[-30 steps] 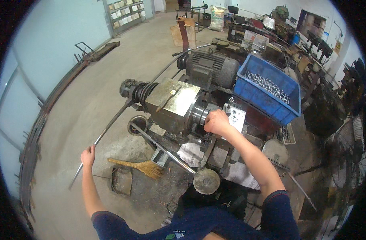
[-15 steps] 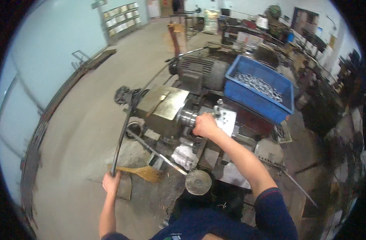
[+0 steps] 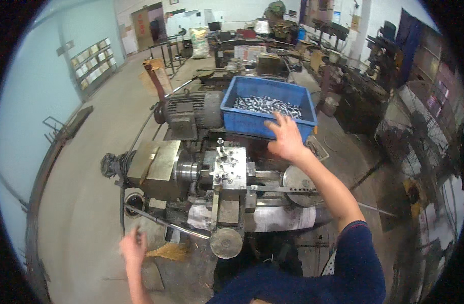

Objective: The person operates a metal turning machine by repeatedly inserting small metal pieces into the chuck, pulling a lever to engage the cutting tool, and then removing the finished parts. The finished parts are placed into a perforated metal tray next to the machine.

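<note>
My right hand [image 3: 287, 138] is over the near wall of a blue plastic bin [image 3: 260, 125], fingers spread and nothing visible in them. Small shiny metal parts [image 3: 265, 105] lie heaped in the bin. Low on the left, my left hand [image 3: 133, 247] is closed at the lower end of a long dark lever bar [image 3: 122, 207]; its grip is partly hidden. Between my hands stands a lathe-like machine with a round metal chuck [image 3: 185, 166], a square tool block [image 3: 232, 164] and a box-shaped headstock cover [image 3: 153, 161]. A rod with a round disc [image 3: 226, 243] points toward me.
An electric motor [image 3: 194, 112] sits behind the headstock, left of the bin. A perforated flat bar [image 3: 282, 189] and a round plate [image 3: 299, 178] are under my right forearm. A straw broom [image 3: 168, 251] lies on the floor near my left hand. Other machinery fills the far right.
My right hand has left the chuck area and moved right to the bin, its fingers now spread. The lever bar's lower end and my left hand are slightly lower. The view has turned right.
</note>
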The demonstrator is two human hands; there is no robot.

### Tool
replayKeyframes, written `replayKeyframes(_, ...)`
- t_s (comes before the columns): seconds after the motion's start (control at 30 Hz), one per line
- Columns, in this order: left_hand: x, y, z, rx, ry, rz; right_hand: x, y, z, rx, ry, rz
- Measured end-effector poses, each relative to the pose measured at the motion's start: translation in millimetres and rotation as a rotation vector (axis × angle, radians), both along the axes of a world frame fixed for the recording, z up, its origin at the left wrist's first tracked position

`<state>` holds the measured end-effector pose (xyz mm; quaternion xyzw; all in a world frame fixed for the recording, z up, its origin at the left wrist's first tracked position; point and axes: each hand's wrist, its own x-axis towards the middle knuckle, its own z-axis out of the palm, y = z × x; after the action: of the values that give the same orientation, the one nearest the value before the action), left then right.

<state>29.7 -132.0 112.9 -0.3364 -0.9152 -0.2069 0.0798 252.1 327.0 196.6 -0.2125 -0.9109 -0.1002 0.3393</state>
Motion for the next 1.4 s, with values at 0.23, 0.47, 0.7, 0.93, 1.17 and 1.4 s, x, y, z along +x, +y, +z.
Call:
replayKeyframes(0.23,25,122,-30,0.092,-0.263,-0.607,173,-45,-83,-0.538,-0.057,-0.152)
replayKeyframes(0.47,2,129,-137,0.07,-0.515,-0.283,464,-143,-205,-0.599,-0.078,-1.099)
replayKeyframes(0.7,5,148,-134,0.058,-0.471,-0.363,634,-315,-336,-0.829,-0.142,-1.729)
replayKeyframes(0.93,15,137,-119,0.123,-0.591,-0.324,536,-298,-257,-1.349,-0.35,-1.679)
replayKeyframes(1.17,-6,135,-137,0.041,-0.486,-0.41,540,-310,-279,-1.248,-0.303,-1.724)
replayKeyframes(1.4,47,143,-37,0.242,-0.664,-0.531,463,-219,-213,-0.598,-0.074,-0.818)
